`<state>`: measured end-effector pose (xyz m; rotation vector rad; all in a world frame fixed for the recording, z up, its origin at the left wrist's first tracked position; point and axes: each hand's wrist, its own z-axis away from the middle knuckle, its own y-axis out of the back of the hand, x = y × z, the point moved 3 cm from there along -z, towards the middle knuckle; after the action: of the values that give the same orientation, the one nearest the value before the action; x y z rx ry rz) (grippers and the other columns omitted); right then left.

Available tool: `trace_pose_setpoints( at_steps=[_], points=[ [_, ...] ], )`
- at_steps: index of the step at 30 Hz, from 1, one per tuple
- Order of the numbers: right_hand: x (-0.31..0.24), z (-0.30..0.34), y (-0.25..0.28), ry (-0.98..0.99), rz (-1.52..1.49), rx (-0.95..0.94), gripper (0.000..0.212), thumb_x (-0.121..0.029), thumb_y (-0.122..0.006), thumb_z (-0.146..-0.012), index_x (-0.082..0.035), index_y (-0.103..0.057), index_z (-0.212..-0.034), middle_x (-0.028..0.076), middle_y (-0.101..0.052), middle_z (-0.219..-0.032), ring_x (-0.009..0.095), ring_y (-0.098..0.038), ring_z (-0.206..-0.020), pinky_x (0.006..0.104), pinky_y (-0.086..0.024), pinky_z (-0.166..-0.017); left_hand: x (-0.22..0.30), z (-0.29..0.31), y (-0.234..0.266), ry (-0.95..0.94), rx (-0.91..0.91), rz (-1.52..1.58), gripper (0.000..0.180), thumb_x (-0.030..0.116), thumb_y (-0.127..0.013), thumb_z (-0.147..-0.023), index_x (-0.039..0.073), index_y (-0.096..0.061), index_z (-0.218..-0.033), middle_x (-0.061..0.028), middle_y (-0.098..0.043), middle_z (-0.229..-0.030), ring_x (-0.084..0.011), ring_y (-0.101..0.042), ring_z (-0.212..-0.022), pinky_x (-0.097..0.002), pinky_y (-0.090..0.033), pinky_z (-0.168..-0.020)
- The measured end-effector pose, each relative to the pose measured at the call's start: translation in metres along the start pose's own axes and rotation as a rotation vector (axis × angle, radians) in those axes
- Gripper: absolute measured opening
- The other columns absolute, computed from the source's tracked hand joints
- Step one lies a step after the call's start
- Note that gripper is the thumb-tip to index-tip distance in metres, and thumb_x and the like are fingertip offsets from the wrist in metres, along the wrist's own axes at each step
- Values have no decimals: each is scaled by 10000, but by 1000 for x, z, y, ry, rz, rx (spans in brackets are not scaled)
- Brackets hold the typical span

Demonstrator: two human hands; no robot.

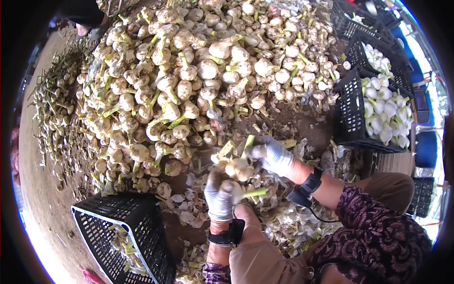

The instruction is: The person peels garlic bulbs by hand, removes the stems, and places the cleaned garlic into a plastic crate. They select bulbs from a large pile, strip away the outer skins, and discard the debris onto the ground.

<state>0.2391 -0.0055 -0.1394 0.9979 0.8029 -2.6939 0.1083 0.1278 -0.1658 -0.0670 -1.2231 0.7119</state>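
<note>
Near the centre, the left hand (219, 196) grips garlic (240, 170), the right hand (275, 157) too blurred to tell its hold, while white bulbs (387, 111) between two and three o'clock look done and the bigger soiled heap (207, 69) at eleven untouched.

Two gloved hands were in view, one left hand (220, 196) and one right hand (274, 158), with two black wrist straps (312, 181). One black plastic crate (150, 215) stood at lower left, and at least three more crates (349, 109) lined the right side. Garlic bulbs (207, 69) lay in two heaps, one large heap (163, 85) and one smaller heap (56, 102) (they overlapped too much for any count).
</note>
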Motion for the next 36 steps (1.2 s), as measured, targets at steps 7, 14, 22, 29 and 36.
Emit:
trace_pose_setpoints(
  at_steps=[7,14,22,29,36],
  points=[
    [25,-15,10,-77,-32,-149,180,-115,-650,-784,-24,-630,-938,35,-632,-789,145,-602,-734,269,-498,-650,-13,-7,12,140,76,244,221,53,-649,-760,-5,-628,-972,-31,-635,-843,-112,-588,-730,-244,-489,-657],
    [26,-33,41,32,59,208,113,-95,-651,-777,-13,-640,-853,56,-626,-701,139,-596,-620,258,-483,-528,39,-5,-39,64,-220,-366,155,42,-651,-774,-6,-649,-922,-50,-657,-789,-97,-593,-680,-247,-489,-637],
    [-6,-26,36,-37,-272,258,105,-132,-625,-808,-32,-597,-827,95,-619,-691,205,-591,-507,314,-428,-354,-28,7,25,248,-464,-1486,259,206,-635,-719,62,-623,-934,-149,-644,-793,-340,-617,-722,-415,-500,-670],
    [-26,15,51,324,395,18,147,-38,-611,-755,-22,-643,-898,68,-656,-752,137,-617,-624,255,-502,-565,-11,-27,-10,167,90,345,247,195,-500,-875,47,-579,-1056,-85,-614,-914,-200,-583,-891,-306,-456,-791],
    [6,25,-7,242,742,-196,450,27,-649,-669,-28,-572,-1109,83,-625,-963,169,-571,-895,319,-463,-824,-11,-32,-19,320,91,631,501,412,-372,-912,80,-452,-1279,-103,-488,-1277,-273,-456,-1186,-421,-343,-1010]
  ],
)
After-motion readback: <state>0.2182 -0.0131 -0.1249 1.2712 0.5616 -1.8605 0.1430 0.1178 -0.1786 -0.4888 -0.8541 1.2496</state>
